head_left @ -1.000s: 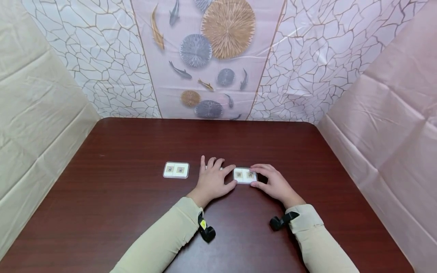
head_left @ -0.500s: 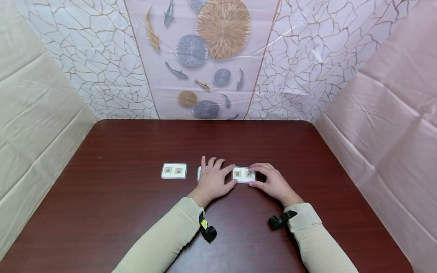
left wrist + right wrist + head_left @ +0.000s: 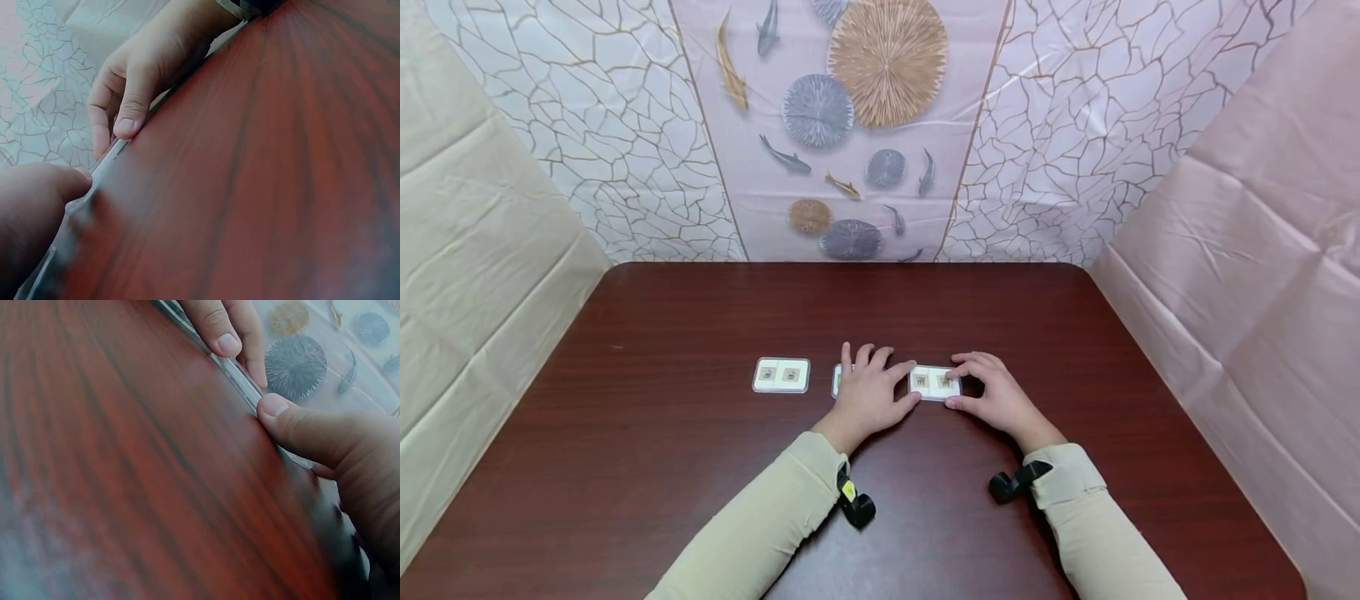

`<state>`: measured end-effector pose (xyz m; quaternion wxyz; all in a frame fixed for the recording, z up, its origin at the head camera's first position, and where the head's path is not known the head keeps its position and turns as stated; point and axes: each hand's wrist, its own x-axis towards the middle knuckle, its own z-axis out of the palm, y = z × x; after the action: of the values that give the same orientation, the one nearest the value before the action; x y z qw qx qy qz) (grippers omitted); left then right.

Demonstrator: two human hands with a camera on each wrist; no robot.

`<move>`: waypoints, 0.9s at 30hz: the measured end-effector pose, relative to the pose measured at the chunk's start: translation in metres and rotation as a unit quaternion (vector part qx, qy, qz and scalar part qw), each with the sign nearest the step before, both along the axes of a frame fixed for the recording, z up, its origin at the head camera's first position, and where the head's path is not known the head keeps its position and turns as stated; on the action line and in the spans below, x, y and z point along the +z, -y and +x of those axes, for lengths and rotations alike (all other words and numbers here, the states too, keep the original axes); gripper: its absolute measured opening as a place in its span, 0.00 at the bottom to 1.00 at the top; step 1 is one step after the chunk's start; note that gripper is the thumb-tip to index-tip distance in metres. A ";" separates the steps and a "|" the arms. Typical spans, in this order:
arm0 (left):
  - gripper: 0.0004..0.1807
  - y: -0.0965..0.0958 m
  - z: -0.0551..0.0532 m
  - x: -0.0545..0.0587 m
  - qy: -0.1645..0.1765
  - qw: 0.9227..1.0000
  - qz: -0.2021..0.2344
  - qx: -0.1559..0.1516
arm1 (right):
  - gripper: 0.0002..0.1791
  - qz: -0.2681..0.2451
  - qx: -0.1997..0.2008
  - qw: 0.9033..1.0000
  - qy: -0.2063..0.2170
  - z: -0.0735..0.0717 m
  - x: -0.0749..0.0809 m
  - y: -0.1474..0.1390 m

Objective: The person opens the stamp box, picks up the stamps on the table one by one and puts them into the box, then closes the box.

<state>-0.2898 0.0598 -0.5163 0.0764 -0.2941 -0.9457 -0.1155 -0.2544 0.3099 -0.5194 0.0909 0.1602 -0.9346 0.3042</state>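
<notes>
Three flat white cases with clear rims lie in a row on the dark red-brown table (image 3: 647, 467). The right-hand case (image 3: 934, 382) shows two small stamp-like squares. My left hand (image 3: 868, 398) holds its left end between thumb and index finger, with the other fingers spread. At its right end my right hand (image 3: 996, 400) pinches it, thumb (image 3: 275, 409) on the near edge and fingers over the far side. The middle case (image 3: 837, 381) is mostly hidden under my left hand. Farther left sits the third case (image 3: 781, 375), untouched, also with two squares.
Behind the table's far edge hangs a patterned cloth (image 3: 880, 167) with printed fish and round shapes. Pale fabric panels (image 3: 490, 275) stand along both sides. A black wrist strap (image 3: 1018, 482) is on each sleeve.
The view has drifted slightly. My left hand has shifted a little right over the table, baring the middle case's left end. Two of my right fingers have spread apart at the far edge.
</notes>
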 end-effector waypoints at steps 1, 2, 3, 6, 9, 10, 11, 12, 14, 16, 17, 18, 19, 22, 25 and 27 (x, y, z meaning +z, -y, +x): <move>0.31 0.000 0.000 0.001 0.004 1.000 -0.001 0.002 | 0.21 0.001 -0.007 1.000 0.012 0.000 0.001 0.000; 0.31 -0.001 0.000 0.001 0.007 1.000 -0.003 0.004 | 0.20 0.002 -0.013 1.000 0.024 0.000 0.001 0.000; 0.31 -0.001 0.000 0.002 0.009 1.000 -0.005 0.006 | 0.20 0.004 -0.019 0.999 0.034 0.000 0.002 0.000; 0.31 -0.001 0.000 0.003 0.010 1.000 -0.005 0.007 | 0.20 0.008 -0.027 0.998 0.051 -0.001 0.003 0.000; 0.31 -0.001 -0.001 0.001 0.008 1.000 -0.006 0.007 | 0.20 0.013 -0.028 0.998 0.051 -0.001 0.003 -0.001; 0.32 -0.001 -0.001 0.001 0.008 1.000 -0.007 0.008 | 0.20 0.015 -0.028 0.998 0.049 -0.001 0.002 -0.001; 0.32 -0.001 -0.001 0.000 0.007 1.000 -0.007 0.009 | 0.20 0.018 -0.027 0.998 0.046 -0.001 0.002 -0.001; 0.32 -0.001 -0.001 0.000 0.007 1.000 -0.008 0.010 | 0.21 0.019 -0.026 0.999 0.043 -0.001 0.002 -0.001; 0.33 0.000 -0.001 0.000 0.006 1.000 -0.010 0.014 | 0.21 0.019 -0.023 0.999 0.038 -0.002 0.002 0.000; 0.33 0.000 -0.002 0.000 0.003 1.000 -0.008 0.015 | 0.21 0.015 -0.021 0.999 0.034 -0.002 0.002 0.001; 0.33 0.000 -0.002 0.000 0.001 1.000 -0.009 0.016 | 0.22 0.014 -0.020 0.999 0.031 -0.002 0.002 0.001; 0.33 0.001 -0.003 0.000 0.000 1.000 -0.009 0.016 | 0.22 0.012 -0.020 0.999 0.030 -0.002 0.002 0.001; 0.33 0.001 -0.003 0.000 0.000 1.000 -0.009 0.016 | 0.22 0.011 -0.020 0.999 0.029 -0.002 0.002 0.002; 0.33 0.001 -0.003 -0.001 -0.001 1.000 -0.007 0.016 | 0.21 0.011 -0.021 0.999 0.030 -0.002 0.002 0.002; 0.33 0.001 -0.003 -0.001 -0.002 1.000 -0.009 0.014 | 0.22 0.013 -0.023 0.999 0.032 -0.001 0.003 0.001; 0.33 0.001 -0.003 -0.002 -0.005 1.000 -0.010 0.012 | 0.22 0.015 -0.025 0.999 0.034 0.000 0.003 0.001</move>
<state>-0.2924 0.0589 -0.5183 0.0798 -0.2837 -0.9499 -0.1038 -0.2547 0.3092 -0.5167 0.0641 0.1278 -0.9454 0.2930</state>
